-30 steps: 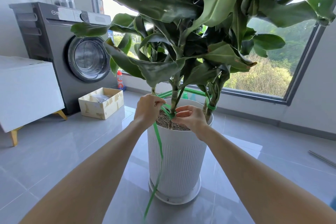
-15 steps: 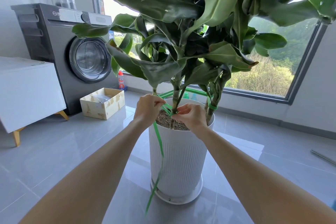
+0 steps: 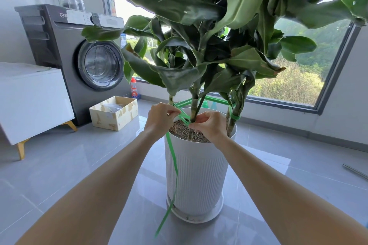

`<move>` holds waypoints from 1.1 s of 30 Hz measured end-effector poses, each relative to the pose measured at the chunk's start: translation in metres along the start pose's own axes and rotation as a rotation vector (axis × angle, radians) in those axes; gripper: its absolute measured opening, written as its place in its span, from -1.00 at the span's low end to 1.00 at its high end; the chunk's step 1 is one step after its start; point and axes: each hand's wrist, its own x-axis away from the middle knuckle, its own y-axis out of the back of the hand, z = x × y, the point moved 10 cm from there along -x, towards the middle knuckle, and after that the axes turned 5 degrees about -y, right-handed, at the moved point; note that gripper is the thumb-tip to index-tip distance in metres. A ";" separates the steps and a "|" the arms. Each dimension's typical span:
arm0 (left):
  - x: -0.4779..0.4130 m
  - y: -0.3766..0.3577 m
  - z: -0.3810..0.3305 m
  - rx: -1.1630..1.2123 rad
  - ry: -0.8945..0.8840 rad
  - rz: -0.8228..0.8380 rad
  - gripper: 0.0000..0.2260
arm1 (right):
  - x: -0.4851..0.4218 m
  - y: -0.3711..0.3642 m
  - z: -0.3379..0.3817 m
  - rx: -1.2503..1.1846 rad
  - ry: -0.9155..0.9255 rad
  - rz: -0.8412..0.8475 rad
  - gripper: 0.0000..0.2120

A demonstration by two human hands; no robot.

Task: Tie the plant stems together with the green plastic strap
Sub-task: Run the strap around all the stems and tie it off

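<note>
A tall leafy plant with several stems [image 3: 194,105] stands in a white ribbed pot [image 3: 196,177]. A green plastic strap [image 3: 172,159] loops around the stems above the soil, is wrapped round the right stem, and crosses at the middle stem. My left hand [image 3: 160,118] pinches the strap just left of the middle stem; the strap's long free end hangs from it down the pot's side to the floor. My right hand [image 3: 209,125] pinches the strap at the crossing against the middle stem.
A grey washing machine [image 3: 77,61] stands at the back left, with a white cabinet [image 3: 31,101] beside it. An open cardboard box [image 3: 114,113] and a red-capped bottle [image 3: 133,88] sit on the tiled floor. A large window [image 3: 298,77] is behind the plant.
Both hands have stayed at the middle stem, working the strap; the fingers have shifted slightly and the crossing sits closer against the stem. The hanging end has barely moved.
</note>
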 end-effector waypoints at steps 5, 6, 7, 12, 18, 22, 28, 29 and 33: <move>0.000 0.000 0.001 -0.021 -0.007 0.023 -0.85 | 0.000 0.000 -0.002 -0.011 -0.007 0.052 -0.78; 0.000 0.000 0.002 -0.028 -0.002 0.031 -0.85 | 0.000 0.000 -0.001 -0.004 0.005 0.060 -0.78; 0.001 0.000 0.004 -0.035 0.004 0.040 -0.85 | 0.000 0.001 0.000 0.006 0.019 0.060 -0.78; 0.004 -0.012 0.003 -0.061 0.005 0.160 -0.80 | 0.001 0.003 0.002 -0.012 0.059 0.017 -0.81; 0.005 -0.023 0.006 -0.084 0.008 0.253 -0.80 | 0.004 0.000 0.001 -0.013 0.102 0.010 -0.80; 0.007 -0.045 0.011 -0.142 0.075 0.363 -0.77 | 0.003 -0.002 0.001 0.001 0.124 0.016 -0.81; 0.008 -0.039 0.005 -0.160 0.042 0.341 -0.86 | 0.004 -0.003 0.001 -0.021 0.135 0.017 -0.82; 0.008 -0.036 0.003 -0.179 0.031 0.311 -0.85 | 0.004 -0.003 0.001 -0.028 0.133 0.017 -0.82; 0.006 -0.029 -0.003 -0.188 0.031 0.202 -0.82 | 0.005 -0.001 0.001 -0.030 0.144 0.002 -0.81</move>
